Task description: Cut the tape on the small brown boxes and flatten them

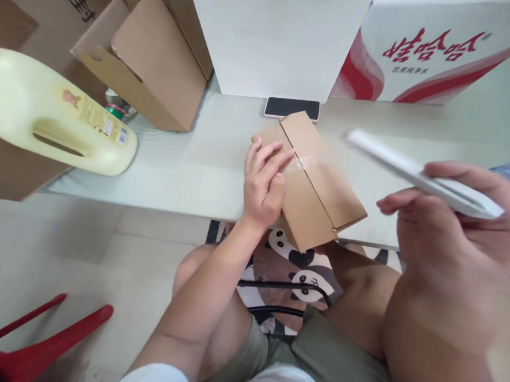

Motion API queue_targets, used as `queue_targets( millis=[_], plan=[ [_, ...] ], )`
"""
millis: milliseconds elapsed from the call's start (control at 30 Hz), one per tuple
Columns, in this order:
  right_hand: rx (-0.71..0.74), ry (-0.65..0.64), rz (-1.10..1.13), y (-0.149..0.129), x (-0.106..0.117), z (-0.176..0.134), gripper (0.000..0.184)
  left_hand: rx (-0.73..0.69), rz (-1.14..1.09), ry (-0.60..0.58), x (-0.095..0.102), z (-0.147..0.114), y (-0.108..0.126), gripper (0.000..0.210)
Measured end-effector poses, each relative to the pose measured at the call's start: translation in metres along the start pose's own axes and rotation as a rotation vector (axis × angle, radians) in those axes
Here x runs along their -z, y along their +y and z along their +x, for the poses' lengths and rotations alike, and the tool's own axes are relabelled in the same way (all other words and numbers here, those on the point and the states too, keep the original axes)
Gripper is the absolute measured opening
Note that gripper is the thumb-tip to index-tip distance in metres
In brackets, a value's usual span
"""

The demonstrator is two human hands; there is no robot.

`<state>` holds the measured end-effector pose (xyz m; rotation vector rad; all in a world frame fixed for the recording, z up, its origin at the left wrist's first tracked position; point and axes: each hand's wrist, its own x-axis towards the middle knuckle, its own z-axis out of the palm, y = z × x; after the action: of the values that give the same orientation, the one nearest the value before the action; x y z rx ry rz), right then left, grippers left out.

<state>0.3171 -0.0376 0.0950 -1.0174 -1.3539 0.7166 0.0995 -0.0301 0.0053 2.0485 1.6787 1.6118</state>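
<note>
A small brown cardboard box (324,189) lies at a slant on the table's front edge, one corner jutting over my lap. Clear tape crosses the middle of its top seam, and the flaps look closed. My left hand (264,183) rests on the box's left part with the fingers spread over the top. Raised to the right of the box, apart from it, my right hand (456,220) is closed around a slim white box cutter (395,156). The cutter's far end points up and left and is blurred, so the blade cannot be made out.
A black-screened phone (292,108) lies behind the box, before a white carton (281,37). A red-and-white carton (418,62) stands at back right. Leftward are an open cardboard box (159,58) and a large pale-yellow bottle (56,109). Red stool legs (56,340) show at lower left.
</note>
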Motion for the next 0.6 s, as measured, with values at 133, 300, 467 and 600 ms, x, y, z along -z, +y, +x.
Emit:
queue_targets(
  millis=[133, 300, 467, 600],
  plan=[
    [0.145, -0.065, -0.170, 0.002, -0.001, -0.009, 0.015, 0.026, 0.016, -0.012, 0.001, 0.001, 0.001, 0.050],
    [0.341, -0.090, -0.365, 0.013, -0.002, -0.008, 0.016, 0.059, -0.005, -0.018, 0.000, 0.003, 0.006, 0.053],
    [0.269, -0.385, -0.368, 0.005, -0.006, -0.009, 0.020, 0.071, -0.030, -0.003, 0.001, 0.005, 0.011, 0.049],
    [0.307, -0.378, -0.359, 0.001, -0.007, -0.013, 0.024, 0.038, -0.027, 0.000, 0.001, 0.005, 0.011, 0.047]
  ],
)
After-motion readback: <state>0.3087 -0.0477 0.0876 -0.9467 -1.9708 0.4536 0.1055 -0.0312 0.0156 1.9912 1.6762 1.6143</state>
